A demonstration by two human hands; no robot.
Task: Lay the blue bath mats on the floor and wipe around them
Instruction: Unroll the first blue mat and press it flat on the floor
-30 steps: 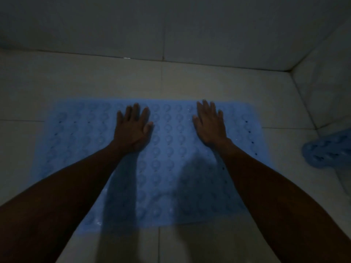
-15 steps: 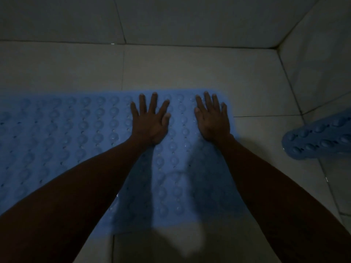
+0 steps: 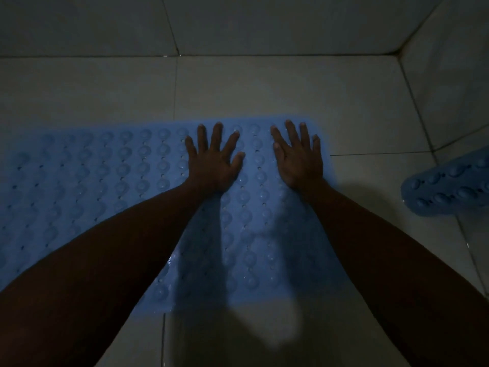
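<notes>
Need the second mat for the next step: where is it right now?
In the head view the second blue mat sits at the far right edge, partly cut off, beside the side wall, apart from the flat mat under both hands.

A blue bath mat (image 3: 111, 197) lies spread flat on the pale tiled floor (image 3: 264, 91), its long side running left to right and its left part running out of view. Its top is covered in rows of round raised bumps with small holes between them, and a wet glint shows near its front edge. A second blue mat (image 3: 447, 189) of the same bumpy kind sits well apart at the right, curled or rolled rather than flat, partly cut off by the frame.
</notes>
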